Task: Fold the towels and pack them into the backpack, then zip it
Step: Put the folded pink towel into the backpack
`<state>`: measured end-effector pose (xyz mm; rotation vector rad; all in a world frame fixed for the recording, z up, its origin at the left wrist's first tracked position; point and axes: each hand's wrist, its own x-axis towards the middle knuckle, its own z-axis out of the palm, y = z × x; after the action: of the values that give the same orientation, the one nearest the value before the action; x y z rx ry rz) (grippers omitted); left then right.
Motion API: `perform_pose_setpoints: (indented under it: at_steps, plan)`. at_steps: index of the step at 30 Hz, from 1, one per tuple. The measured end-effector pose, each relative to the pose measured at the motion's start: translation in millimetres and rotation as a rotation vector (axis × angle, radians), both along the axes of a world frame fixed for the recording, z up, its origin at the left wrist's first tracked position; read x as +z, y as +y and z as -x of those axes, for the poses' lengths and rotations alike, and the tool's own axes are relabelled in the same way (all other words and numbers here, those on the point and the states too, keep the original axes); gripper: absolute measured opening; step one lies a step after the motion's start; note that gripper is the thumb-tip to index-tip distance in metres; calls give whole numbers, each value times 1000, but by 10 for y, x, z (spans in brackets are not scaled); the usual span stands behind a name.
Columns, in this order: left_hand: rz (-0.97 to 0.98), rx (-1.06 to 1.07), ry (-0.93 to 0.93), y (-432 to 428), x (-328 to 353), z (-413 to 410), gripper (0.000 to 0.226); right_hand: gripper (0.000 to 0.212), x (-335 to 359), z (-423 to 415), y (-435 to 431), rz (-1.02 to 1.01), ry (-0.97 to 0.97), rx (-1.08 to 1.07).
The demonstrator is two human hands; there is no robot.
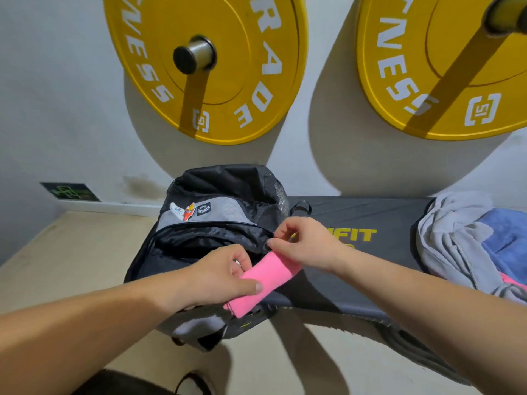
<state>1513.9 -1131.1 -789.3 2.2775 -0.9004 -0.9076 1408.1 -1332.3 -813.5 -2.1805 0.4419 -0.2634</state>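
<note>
Here the left hand [219,276] gripped a folded pink towel [263,283] at the backpack [216,223] mouth, while right-hand fingers [275,243] pinched the backpack's opening edge.

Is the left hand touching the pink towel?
Touching. The head view shows the left hand gripping the folded pink towel, thumb across its top.

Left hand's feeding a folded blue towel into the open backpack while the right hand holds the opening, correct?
Not quite: the head view shows the folded towel in the left hand is pink, not blue. The right hand does hold the backpack opening.
</note>
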Motion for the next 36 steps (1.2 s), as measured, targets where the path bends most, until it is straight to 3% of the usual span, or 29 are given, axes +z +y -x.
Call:
perform_pose_setpoints:
  at_steps: [3,7,10,16,20,23,24,26,28,33,36]
  plan:
    - [-24,79,-17,378,79,-126,36,13,14,-230,259,478,-167,174]
    - [20,309,-85,751,-31,-283,28,38,-110,-522,518,869,-72,434]
    - [124,436,-139,843,-221,-409,26,47,-220,-726,532,906,50,353]
    - [286,443,-172,735,-542,-506,20,95,-397,-1048,323,898,306,293]
    - [176,453,-199,724,-687,-504,13,71,-542,-1179,225,1102,236,243]
    - [83,426,-244,744,-764,-446,19,45,-509,-1220,98,1110,159,301]
    - [55,393,-275,748,-772,-419,21,44,-494,-1221,44,1043,188,343]
    - [26,331,-318,749,-772,-379,23,62,-469,-1197,-71,861,350,387]
    - [9,312,-322,735,-756,-365,20,77,-431,-1162,-132,817,417,368]
    - [-58,333,-292,651,-672,-403,18,26,-482,-1179,-8,991,297,287]
    - [-72,328,-276,667,-630,-401,20,18,-474,-1193,-21,951,248,270]
